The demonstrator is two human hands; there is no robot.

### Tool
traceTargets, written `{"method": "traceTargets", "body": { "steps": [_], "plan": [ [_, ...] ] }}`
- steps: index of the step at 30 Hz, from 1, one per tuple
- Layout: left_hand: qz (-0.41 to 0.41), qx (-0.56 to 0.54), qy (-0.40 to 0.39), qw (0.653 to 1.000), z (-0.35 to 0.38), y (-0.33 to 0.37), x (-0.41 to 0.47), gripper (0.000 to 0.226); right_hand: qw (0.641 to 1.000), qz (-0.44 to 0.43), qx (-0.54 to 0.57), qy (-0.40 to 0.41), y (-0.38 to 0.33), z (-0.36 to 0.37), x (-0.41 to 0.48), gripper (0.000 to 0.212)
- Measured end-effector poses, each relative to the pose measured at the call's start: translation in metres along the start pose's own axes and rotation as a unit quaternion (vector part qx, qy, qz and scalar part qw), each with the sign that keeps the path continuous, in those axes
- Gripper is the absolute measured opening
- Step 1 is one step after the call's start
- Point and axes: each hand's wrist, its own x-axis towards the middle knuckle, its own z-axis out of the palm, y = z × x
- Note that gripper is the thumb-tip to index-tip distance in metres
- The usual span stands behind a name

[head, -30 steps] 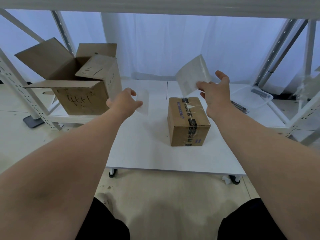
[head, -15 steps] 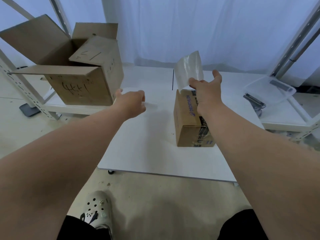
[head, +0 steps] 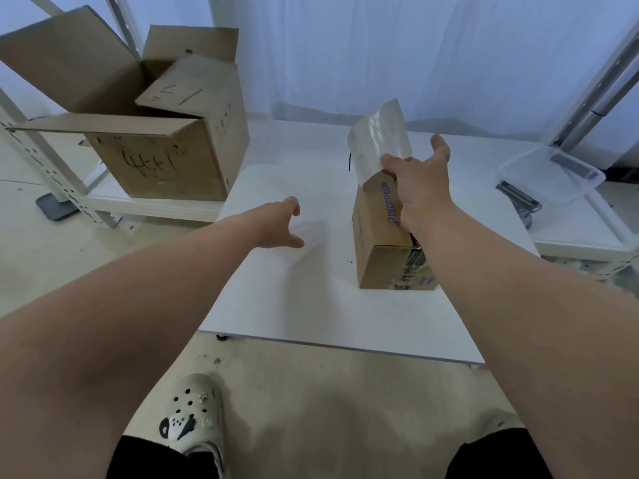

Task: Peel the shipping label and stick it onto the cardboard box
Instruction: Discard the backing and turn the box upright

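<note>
Got the label [head: 377,140] peeled, right hand [head: 415,188] pinching it above the box [head: 377,236], not stuck down yet; left hand [head: 276,226] open, empty, beside the box.

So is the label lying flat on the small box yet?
Not flat yet. The label stands up above the far top edge of the cardboard box, pinched at its lower edge by the right hand.

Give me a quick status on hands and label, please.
Right hand pinches label at far top edge of box. Left hand open. Nothing between label and box.
</note>
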Motion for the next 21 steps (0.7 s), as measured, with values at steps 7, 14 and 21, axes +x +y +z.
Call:
{"method": "traceTargets", "body": {
  "steps": [7,14,21],
  "plan": [
    [0.025,-0.025,0.083,0.996,-0.016,0.013,-0.01,0.055,1.0,-0.017,0.013,0.012,-0.01,-0.012,-0.002,0.093],
    [0.097,-0.131,0.22,0.962,-0.043,0.073,-0.04,0.034,0.997,-0.051,0.03,0.052,-0.032,-0.05,-0.006,0.095],
    [0.166,0.093,0.015,0.982,-0.011,0.126,-0.059,0.059,0.997,-0.05,0.022,0.051,-0.045,-0.069,-0.026,0.091]
  ]
}}
